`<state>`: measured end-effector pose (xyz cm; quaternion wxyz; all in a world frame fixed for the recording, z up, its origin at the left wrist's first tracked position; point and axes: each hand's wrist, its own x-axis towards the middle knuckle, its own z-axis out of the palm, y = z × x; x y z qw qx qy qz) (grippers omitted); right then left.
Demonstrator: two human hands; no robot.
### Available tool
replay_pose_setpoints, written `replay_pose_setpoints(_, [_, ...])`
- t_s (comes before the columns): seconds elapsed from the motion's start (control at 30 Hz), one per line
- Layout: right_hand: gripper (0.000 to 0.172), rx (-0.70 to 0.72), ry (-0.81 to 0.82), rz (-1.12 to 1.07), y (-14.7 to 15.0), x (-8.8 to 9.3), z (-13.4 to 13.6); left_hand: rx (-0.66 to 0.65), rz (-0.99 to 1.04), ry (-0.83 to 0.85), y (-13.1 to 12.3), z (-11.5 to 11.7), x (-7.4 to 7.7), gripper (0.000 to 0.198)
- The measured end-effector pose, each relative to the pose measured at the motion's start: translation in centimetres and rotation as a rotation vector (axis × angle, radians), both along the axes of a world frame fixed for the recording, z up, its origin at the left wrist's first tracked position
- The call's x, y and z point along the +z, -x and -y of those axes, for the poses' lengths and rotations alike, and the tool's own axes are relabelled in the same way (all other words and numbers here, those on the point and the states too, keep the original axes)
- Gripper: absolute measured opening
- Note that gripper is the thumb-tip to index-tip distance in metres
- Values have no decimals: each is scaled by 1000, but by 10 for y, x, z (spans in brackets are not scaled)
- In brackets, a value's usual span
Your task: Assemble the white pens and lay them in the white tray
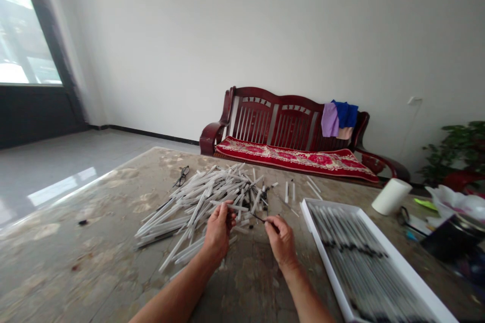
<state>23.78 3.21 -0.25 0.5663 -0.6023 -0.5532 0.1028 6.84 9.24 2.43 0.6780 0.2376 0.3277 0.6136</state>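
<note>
My left hand (220, 224) is closed around a pale translucent tube (239, 207) at the near edge of a large loose pile of similar white tubes (212, 189). To its right, my right hand (279, 237) pinches a thin dark stick (258, 217), whose far end points toward the tube. Exactly what the stick is, I cannot make out. Small black pieces (264, 196) lie at the pile's right side. Beside my right hand stands a shallow white box (322, 257) holding rows of clear tubes with dark ends (352, 232).
The table (113, 272) has a patterned covering. Folded glasses (182, 175) lie behind the pile. At the right are a white paper roll (391, 196), a dark cylindrical container (452, 237) and a pale petal-shaped bowl (456, 202). A wooden bench (275, 116) stands beyond the table.
</note>
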Motion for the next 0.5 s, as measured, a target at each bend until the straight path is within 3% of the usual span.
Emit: replay_pose_setpoints(0.5, [18,-12,-29,29,-2,5,2,-14,-49,-7,-2,-1,-3,52])
